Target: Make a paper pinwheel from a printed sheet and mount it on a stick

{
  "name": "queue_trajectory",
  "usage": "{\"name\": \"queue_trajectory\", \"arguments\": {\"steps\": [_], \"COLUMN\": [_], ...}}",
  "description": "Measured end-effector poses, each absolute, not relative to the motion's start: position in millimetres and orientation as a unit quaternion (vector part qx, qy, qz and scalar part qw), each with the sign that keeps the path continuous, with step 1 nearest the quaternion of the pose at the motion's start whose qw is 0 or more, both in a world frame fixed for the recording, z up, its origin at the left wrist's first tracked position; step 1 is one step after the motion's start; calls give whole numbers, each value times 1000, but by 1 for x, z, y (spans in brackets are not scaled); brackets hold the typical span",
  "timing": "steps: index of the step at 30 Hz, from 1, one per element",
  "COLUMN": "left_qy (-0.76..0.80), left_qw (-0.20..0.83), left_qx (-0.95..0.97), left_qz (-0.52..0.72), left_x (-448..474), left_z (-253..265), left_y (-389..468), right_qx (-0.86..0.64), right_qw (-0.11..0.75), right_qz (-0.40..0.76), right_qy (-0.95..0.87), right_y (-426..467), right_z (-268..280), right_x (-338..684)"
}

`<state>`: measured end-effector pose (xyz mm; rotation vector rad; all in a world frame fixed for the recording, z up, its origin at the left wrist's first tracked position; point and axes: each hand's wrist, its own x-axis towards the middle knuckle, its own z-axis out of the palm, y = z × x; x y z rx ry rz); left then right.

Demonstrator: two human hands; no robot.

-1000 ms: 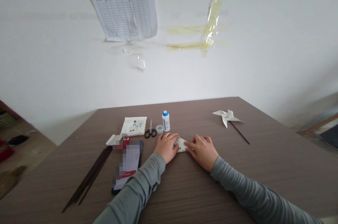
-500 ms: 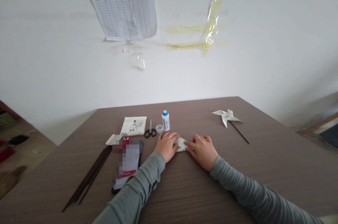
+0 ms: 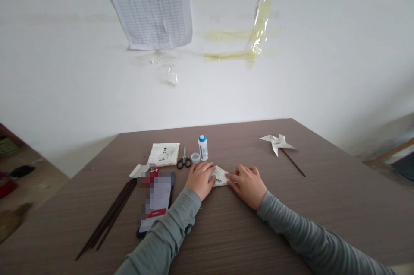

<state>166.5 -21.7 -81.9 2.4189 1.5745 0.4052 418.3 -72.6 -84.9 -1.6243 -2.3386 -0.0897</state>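
A small folded piece of white printed paper point(image 3: 220, 176) lies on the table between my hands, its visible part roughly triangular. My left hand point(image 3: 200, 180) holds its left side down, with the fingers over the paper and the thumb at the near side. At the right corner, the index finger and thumb of my right hand point(image 3: 248, 185) hold the paper. Part of the paper is hidden under my left fingers. Just beyond my left hand stands a white glue bottle point(image 3: 203, 149) with a blue top, beside a clear cap point(image 3: 195, 158).
Black-handled scissors point(image 3: 184, 161) lie by a stack of printed paper squares point(image 3: 163, 154). Closer at left are a phone point(image 3: 157, 206), a small red item point(image 3: 152, 174) and several dark sticks point(image 3: 108, 219). A paper pinwheel point(image 3: 278, 143) on a stick lies at right.
My left hand has slid slightly left along the folded paper, so more of its printed surface shows. My right hand stays at the right corner.
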Motion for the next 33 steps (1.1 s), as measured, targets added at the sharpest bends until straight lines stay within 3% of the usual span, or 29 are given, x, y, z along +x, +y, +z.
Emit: {"name": "queue_trajectory", "arguments": {"steps": [33], "left_qy": [542], "left_qw": [141], "left_qx": [818], "left_qz": [130], "left_x": [173], "left_z": [-71], "left_y": [-14], "right_qx": [-580], "right_qw": [133], "right_qz": [4], "right_qy": [-804], "right_y": [-74], "right_z": [-83], "right_x": [416]}}
